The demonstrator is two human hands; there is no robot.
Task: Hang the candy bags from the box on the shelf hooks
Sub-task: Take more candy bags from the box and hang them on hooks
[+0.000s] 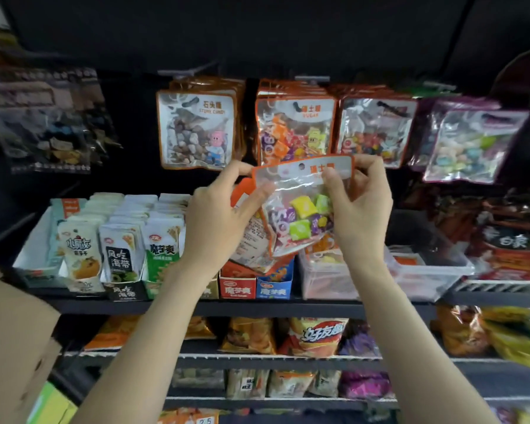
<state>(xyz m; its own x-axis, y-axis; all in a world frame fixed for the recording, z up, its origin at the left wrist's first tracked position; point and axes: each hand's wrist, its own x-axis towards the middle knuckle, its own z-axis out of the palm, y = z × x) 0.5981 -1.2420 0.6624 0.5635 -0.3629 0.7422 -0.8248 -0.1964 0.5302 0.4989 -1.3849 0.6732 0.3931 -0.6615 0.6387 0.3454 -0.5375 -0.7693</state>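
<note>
Both my hands hold up a clear candy bag (pixel 300 206) with an orange border and coloured wrapped sweets inside. My left hand (pixel 221 215) grips its top left corner and also holds more bags (pixel 254 243) behind it. My right hand (pixel 360 206) pinches the top right corner, thumb on the front. The bag's hang hole faces me, just below a hook (pixel 311 78) loaded with matching orange sugar bags (pixel 294 130). The cardboard box (pixel 13 341) is at the left edge.
Further hooks carry stone candy bags (pixel 196 130), another orange stack (pixel 377 130) and purple-edged bags (pixel 471 145). Under them a shelf (pixel 242 306) holds snack packets in display boxes and clear tubs (pixel 426 270). Chip bags (pixel 315 336) fill the lower shelves.
</note>
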